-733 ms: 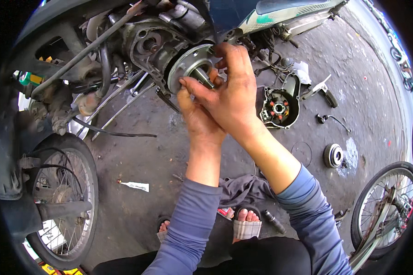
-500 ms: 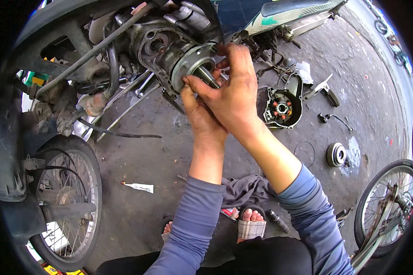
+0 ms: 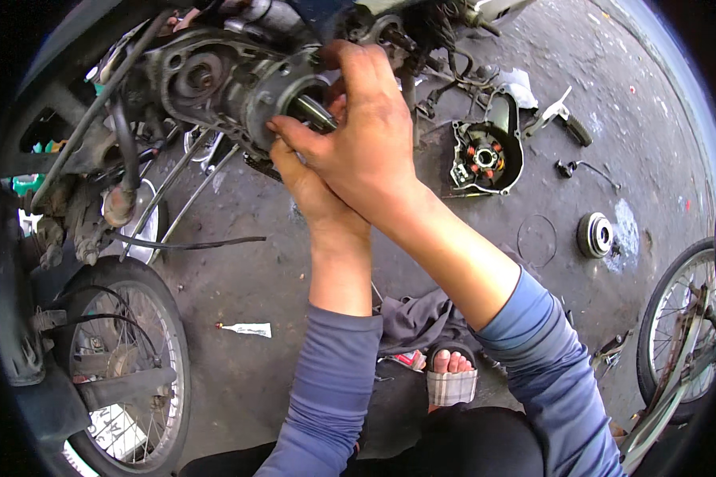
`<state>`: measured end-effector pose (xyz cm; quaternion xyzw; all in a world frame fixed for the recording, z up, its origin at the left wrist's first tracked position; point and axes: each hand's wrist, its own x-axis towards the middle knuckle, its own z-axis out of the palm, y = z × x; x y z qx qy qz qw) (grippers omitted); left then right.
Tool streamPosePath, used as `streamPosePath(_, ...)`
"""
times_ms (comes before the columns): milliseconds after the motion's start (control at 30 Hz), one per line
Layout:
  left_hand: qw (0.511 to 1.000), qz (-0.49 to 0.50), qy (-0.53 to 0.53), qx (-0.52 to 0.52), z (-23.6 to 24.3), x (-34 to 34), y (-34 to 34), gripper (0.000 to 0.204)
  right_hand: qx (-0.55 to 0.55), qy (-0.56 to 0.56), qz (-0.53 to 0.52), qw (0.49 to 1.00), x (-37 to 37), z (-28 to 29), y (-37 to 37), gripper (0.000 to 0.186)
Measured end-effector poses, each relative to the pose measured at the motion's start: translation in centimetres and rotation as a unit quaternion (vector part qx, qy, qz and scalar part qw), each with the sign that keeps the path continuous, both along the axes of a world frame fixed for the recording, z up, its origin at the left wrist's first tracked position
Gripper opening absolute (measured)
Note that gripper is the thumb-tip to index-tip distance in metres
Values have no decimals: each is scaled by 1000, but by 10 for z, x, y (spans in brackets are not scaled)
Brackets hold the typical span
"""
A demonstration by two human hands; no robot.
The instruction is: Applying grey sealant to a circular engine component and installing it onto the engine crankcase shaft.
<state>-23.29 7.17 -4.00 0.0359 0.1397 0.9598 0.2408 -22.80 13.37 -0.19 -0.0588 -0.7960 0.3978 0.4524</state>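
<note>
A motorcycle engine (image 3: 207, 79) lies open on its side at the top left, with a bare steel shaft (image 3: 314, 111) sticking out of a round grey housing (image 3: 274, 99). My right hand (image 3: 370, 139) is pressed against that housing, fingers curled around the shaft end. My left hand (image 3: 314, 187) sits just under it, mostly hidden by the right one, fingertips at the housing's lower rim. What the fingers pinch is hidden.
A stator cover with copper coils (image 3: 485, 159) and a round flywheel (image 3: 595, 234) lie on the concrete at the right. A small white tube (image 3: 247, 328) lies lower left. A spoked wheel (image 3: 115, 358) stands at left, another wheel (image 3: 680, 334) at right. A grey rag (image 3: 422, 318) lies by my sandalled foot (image 3: 452, 374).
The view has shifted so the engine sits further left. Both hands stay on the shaft housing, the right hand's fingers now closed more tightly over the shaft end.
</note>
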Motion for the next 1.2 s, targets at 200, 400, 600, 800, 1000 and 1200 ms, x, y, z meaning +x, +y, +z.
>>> streamPosePath(200,1000,-8,-5,-11,3,2,1,67,-58,17,21,998,0,3,-6,66)
streamPosePath(400,1000,-23,-8,7,0,0,-1,68,-65,5,42,997,4,0,0,65)
streamPosePath(600,999,-25,-17,35,-1,-3,-7,69,-83,29,63,994,0,-3,2,63)
streamPosePath(800,992,-54,3,117,-5,-5,-11,76,-106,79,76,988,-8,-7,11,51)
streamPosePath(1000,991,92,-69,-63,15,10,9,79,-189,29,155,969,-6,-7,31,22)
streamPosePath(1200,997,3,-20,-79,-1,-3,-11,85,-257,-13,150,955,0,-30,48,16)
